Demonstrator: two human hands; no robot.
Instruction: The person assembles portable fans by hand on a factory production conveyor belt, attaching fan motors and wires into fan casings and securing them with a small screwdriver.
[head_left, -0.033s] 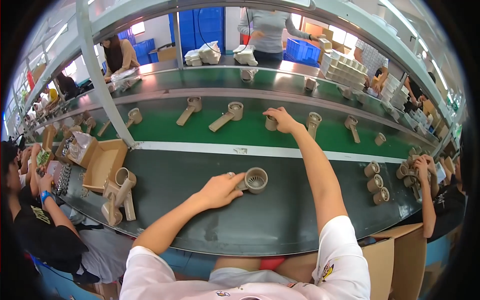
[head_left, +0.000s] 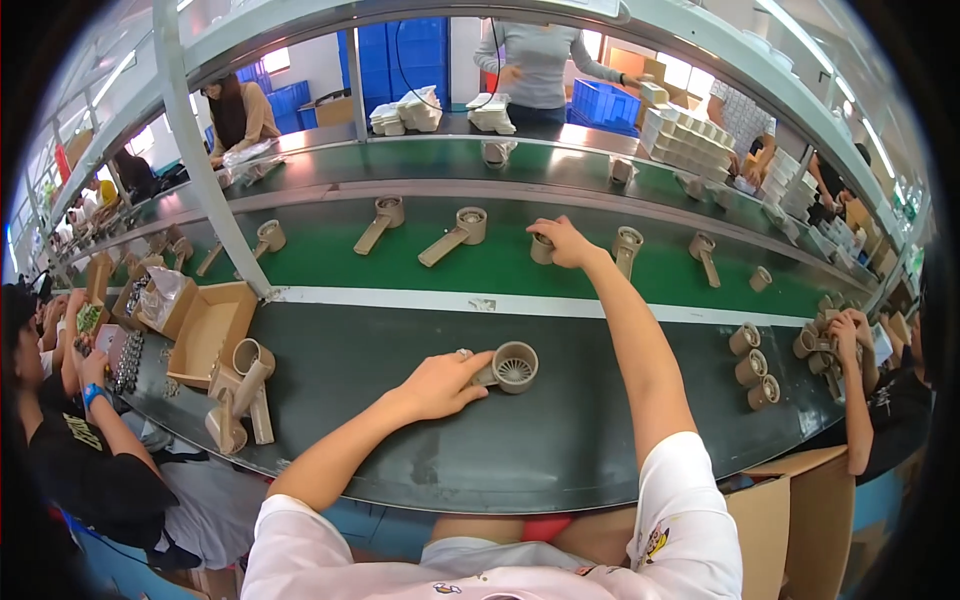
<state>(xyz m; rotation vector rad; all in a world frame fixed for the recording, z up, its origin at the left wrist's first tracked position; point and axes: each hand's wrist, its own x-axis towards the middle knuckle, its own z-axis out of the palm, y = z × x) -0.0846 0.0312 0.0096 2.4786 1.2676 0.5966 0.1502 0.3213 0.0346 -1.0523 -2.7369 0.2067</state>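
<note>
Now left hand (head_left: 438, 385) touching ribbed beige housing (head_left: 514, 366), right hand (head_left: 566, 242) gripping beige cylinder (head_left: 541, 249)

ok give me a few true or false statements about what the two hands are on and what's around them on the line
1. The left hand rests on a beige round grille part on the dark table. True.
2. The right hand lies in the person's lap. False: it reaches out to a small beige cylinder on the green belt.
3. An open cardboard box sits to the left. True.
4. The green belt carries only blue crates. False: it carries beige handled parts.
</note>
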